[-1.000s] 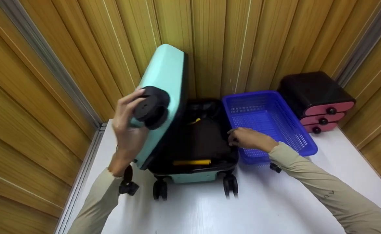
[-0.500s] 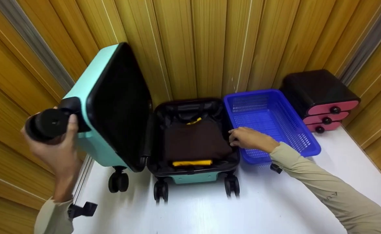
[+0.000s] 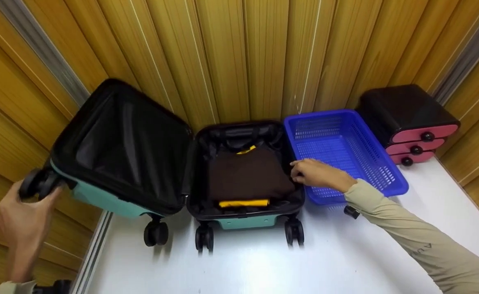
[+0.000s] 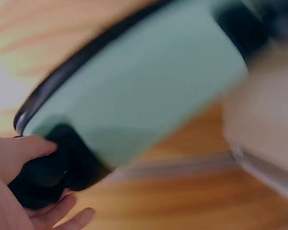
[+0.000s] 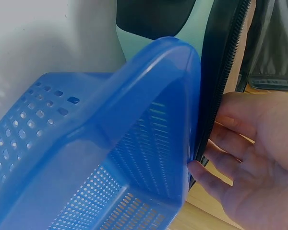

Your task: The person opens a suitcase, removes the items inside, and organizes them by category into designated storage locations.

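A mint-green suitcase lies spread open in the head view, its black-lined lid half (image 3: 149, 139) tilted up on the left. My left hand (image 3: 26, 218) grips a black caster wheel (image 3: 39, 183) at the lid's outer corner. In the left wrist view, the thumb and fingers wrap round that wheel (image 4: 53, 175). The other half (image 3: 247, 221) stands on its casters and holds folded dark brown cloth (image 3: 247, 175) with a yellow strip (image 3: 243, 203) along its front. My right hand (image 3: 321, 174) holds this half's right zippered rim (image 5: 221, 67), fingers curled at the edge.
A blue plastic basket (image 3: 386, 179) stands against the suitcase's right side. Behind it to the right is a black drawer box (image 3: 407, 108) with pink fronts. Wood-patterned walls (image 3: 264, 61) close in the white tabletop (image 3: 256, 265) at the back and sides.
My left hand has swung the lid half over to the left and down, uncovering the brown cloth. The right hand has stayed at the rim.
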Motion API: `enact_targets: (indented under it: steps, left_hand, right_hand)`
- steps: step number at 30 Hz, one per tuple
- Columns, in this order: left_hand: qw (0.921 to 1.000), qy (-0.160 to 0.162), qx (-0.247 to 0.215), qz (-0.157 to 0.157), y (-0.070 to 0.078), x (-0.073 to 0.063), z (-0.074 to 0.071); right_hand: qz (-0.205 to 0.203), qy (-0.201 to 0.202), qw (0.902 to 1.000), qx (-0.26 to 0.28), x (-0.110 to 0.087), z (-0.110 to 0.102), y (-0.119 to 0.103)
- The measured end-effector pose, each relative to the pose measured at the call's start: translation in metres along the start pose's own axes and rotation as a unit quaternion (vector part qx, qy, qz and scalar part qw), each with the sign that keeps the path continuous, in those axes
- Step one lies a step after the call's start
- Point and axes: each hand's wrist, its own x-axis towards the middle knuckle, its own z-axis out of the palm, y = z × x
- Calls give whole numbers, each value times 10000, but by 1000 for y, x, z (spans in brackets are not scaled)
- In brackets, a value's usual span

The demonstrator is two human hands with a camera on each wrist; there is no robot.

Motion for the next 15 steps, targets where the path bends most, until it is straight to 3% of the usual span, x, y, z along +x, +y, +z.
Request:
enact_targets:
  steps: [2, 3, 5, 7, 11, 14, 15]
  left_hand:
    - [9943, -768, 728, -140, -23, 6, -3]
    - [9868, -1241, 1007, -249, -34, 8, -4]
    - [9655, -2119, 1460, -386, -59, 9, -2]
    - [9429, -2861, 1626, -519, -83, 5, 7]
    - [9094, -3712, 1640, -916, -128, -14, 32]
    - [8872, -4110, 1589, -1368, -148, -27, 45]
    - [8755, -4296, 1610, -1517, -152, -31, 48]
  right_hand:
    - [-26, 20, 10000, -1, -1, -1, 0]
    - [-32, 36, 10000, -7, -1, -1, 0]
    - [-67, 54, 10000, -5, -2, -2, 0]
    - [-77, 44, 10000, 27, -4, -2, 0]
    - [-101, 55, 9999, 103, -5, -2, 0]
    - [-97, -28, 9999, 61, -6, -2, 0]
    - [-65, -72, 9999, 50, -6, -2, 0]
